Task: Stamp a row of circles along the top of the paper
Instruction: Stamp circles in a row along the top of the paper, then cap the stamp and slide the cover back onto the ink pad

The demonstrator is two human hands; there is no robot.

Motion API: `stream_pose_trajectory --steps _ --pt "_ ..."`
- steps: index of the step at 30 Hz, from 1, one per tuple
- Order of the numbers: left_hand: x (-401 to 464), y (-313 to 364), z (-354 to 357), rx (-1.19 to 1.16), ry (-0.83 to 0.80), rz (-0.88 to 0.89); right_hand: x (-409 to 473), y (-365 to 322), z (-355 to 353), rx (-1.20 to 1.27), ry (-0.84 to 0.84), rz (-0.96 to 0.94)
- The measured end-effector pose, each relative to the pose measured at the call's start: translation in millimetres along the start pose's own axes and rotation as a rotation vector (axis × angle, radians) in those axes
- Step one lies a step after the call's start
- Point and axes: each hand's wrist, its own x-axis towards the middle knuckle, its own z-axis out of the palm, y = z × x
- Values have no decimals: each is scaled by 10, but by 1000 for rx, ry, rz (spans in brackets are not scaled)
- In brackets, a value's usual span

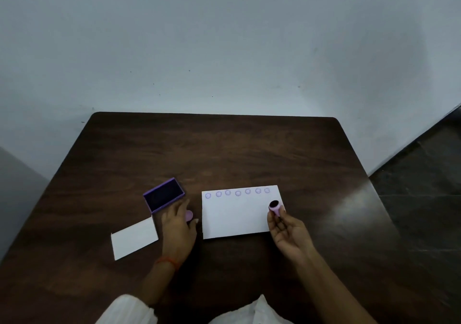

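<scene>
I am seeing my right hand (289, 229) gripping the pink stamp (275, 207), inked face up, over the paper (237, 217), while my left hand (178, 226) is covering a pink cap (189, 215), grip unclear. Seven purple circles (237, 193) are lining the paper's top edge, and the open ink pad (164, 195) is sitting farther left.

One head-worn camera looks forward and steeply down from above your chest at a dark wooden table (224, 149). Its far edge meets a pale wall (224, 37); your forearms enter at the near edge.
</scene>
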Motion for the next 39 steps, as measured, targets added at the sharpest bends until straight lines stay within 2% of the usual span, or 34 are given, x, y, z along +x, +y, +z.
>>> stream_pose_trajectory --steps 14,21,24,29,36,39 --pt "2 -30 -101 4 -28 -73 -131 160 70 -34 -29 22" --pt "-113 85 -234 -212 -43 -34 -190 244 211 -127 -103 8" --pt "-155 201 -308 -322 -49 -67 -219 325 338 -288 -169 -46" --pt "-213 387 -409 -486 -35 -146 -337 495 660 -711 -218 -199" --pt "-310 485 -599 -583 -54 -40 -414 722 925 -1291 -337 -614" --pt "-338 505 -668 -622 -35 -12 -410 785 954 -1430 -356 -766"
